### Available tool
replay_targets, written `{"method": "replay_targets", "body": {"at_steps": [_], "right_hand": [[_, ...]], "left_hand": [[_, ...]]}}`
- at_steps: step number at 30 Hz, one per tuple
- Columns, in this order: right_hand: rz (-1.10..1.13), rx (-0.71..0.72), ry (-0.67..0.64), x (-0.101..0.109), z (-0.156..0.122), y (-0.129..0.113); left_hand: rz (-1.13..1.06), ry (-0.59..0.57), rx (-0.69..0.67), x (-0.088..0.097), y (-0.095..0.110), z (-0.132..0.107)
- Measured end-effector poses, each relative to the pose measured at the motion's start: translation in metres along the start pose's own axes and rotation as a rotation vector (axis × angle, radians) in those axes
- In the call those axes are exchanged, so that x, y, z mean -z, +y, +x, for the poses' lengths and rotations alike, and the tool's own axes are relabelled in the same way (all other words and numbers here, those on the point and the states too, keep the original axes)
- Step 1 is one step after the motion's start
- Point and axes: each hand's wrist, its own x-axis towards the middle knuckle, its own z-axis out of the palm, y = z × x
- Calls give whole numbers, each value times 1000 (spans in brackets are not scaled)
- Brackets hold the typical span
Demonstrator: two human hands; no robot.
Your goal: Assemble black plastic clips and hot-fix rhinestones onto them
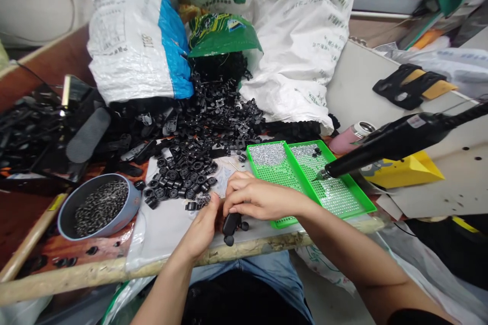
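My left hand [204, 226] and my right hand [254, 197] meet near the table's front edge, both with fingers curled around a small black plastic part [231, 226] that has round knobs sticking out below. A heap of black plastic rings and pieces [190, 162] lies just beyond my hands. To the right sits a green perforated tray [343, 198] with small silver screws in its far end. A black power screwdriver [396, 139] hangs over that tray, its tip pointing down-left.
A grey bowl [72, 210] of small dark metal parts sits at the left. White and green sacks [301, 35] are piled at the back. A pink bottle [348, 137] and a yellow piece [407, 170] lie right of the tray. Black parts [34, 127] crowd the far left.
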Motion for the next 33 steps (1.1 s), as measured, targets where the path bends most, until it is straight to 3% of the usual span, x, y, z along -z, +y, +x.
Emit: {"method": "replay_targets", "body": {"at_steps": [2, 4, 8, 10, 12, 14, 17, 22, 25, 30, 33], "right_hand": [[-12, -16, 20, -2, -1, 0], [10, -24, 132, -6, -5, 0], [102, -127, 625, -22, -17, 4], [140, -267, 734, -35, -22, 6], [207, -411, 693, -49, -25, 7], [327, -450, 626, -61, -25, 7], [456, -364, 604, -66, -26, 9], [256, -239, 626, -47, -40, 14], [207, -200, 569, -38, -47, 16], [266, -196, 579, -43, -45, 16], [269, -173, 620, -44, -45, 17]], "left_hand": [[-13, 9, -1, 0, -2, 1], [-59, 32, -2, 0, -3, 3], [-164, 166, -86, 0, 0, 6], [-192, 217, -173, -2, 1, 9], [-225, 231, -259, -7, 2, 12], [-256, 215, -317, -13, 0, 14], [-257, 157, -347, -17, -3, 14], [-71, 123, -327, -7, -1, 5], [68, 178, -352, -3, 4, 0], [262, 322, -579, -7, 6, 0], [242, 284, -584, -4, 5, 0]]}}
